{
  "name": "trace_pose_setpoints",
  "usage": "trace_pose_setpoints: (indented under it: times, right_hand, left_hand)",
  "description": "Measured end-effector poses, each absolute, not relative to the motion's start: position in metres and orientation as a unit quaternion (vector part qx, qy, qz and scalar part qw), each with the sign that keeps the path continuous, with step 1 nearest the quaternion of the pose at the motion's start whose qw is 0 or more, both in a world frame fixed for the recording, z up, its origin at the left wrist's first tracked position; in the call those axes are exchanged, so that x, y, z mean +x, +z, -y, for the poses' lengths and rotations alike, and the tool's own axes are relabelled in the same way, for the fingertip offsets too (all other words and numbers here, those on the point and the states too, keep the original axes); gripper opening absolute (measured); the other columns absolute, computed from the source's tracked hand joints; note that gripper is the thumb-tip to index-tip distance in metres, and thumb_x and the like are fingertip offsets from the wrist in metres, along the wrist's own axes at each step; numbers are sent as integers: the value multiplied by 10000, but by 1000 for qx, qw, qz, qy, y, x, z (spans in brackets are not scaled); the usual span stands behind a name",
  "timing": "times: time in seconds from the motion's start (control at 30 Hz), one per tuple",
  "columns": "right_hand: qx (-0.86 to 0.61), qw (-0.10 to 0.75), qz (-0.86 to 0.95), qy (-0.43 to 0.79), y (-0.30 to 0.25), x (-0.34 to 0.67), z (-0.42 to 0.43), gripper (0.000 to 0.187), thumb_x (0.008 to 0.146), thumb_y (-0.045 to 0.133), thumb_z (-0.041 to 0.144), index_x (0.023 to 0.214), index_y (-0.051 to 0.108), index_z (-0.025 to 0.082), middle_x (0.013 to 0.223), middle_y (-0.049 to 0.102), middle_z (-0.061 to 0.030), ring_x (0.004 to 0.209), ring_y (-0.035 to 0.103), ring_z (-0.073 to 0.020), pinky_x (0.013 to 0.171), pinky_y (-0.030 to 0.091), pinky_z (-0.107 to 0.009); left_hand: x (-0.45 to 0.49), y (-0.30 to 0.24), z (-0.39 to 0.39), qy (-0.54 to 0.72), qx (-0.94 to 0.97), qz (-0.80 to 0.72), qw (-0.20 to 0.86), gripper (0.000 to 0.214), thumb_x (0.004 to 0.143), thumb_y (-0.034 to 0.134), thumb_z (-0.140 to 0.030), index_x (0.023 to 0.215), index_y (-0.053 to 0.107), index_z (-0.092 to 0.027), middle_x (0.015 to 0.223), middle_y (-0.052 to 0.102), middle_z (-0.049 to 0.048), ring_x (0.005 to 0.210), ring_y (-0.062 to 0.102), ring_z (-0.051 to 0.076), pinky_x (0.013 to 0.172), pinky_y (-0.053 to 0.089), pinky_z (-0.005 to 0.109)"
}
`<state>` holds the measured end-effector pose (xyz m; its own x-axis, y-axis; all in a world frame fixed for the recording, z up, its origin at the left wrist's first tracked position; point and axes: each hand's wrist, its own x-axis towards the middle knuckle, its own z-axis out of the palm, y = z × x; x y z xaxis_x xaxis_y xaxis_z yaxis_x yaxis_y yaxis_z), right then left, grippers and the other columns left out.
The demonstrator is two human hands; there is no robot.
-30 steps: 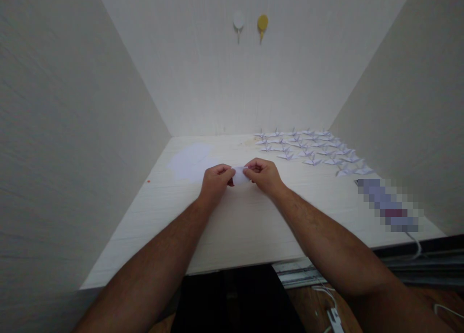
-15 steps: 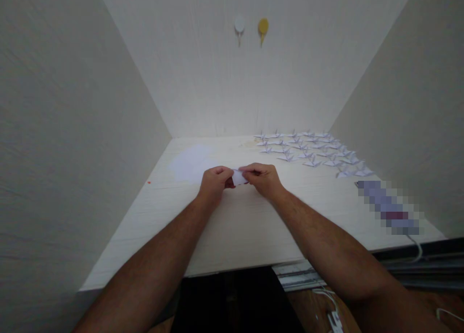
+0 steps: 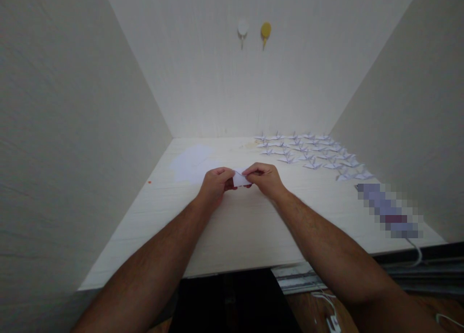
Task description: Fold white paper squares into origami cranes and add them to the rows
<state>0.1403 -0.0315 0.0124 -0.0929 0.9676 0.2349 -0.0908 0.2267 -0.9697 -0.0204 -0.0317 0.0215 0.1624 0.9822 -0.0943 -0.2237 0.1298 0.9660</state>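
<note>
A small folded piece of white paper is pinched between my two hands over the middle of the table. My left hand grips its left side, thumb on top and fingers beneath. On the other side, my right hand closes on the upper right part with thumb and forefinger. A fold line or flap edge runs across the paper's top. Beyond my left hand lie loose white paper sheets. Several folded white paper cranes stand in rows past my right hand.
The white table is bounded by walls on three sides. At the right lies a blurred-out object with a white cable. A small orange speck is near the left edge. White and yellow hooks are on the back wall.
My right thumb and fingers have shifted slightly on the folded paper, and more of its face shows between my hands. The whole view has tilted a little.
</note>
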Motion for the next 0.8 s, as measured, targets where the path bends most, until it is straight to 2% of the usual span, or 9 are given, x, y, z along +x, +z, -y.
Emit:
trace_pose_setpoints:
  times: [0.57,0.8]
  right_hand:
    - [-400,528,582,473,13,140,33,67,597,647,145,653,684,146,540,639,13,483,615,-107,453,481,-193]
    - [-415,518,597,450,12,141,34,95,607,623,147,671,693,145,554,647,6,492,615,-109,461,479,-199]
  left_hand:
    - [-22,20,32,489,431,-401,644,128,654,667,-239,624,585,-146,550,585,2,500,561,119,480,458,239]
    - [-22,19,32,472,452,-407,638,200,649,727,-295,682,610,-135,628,651,40,554,620,153,508,460,253]
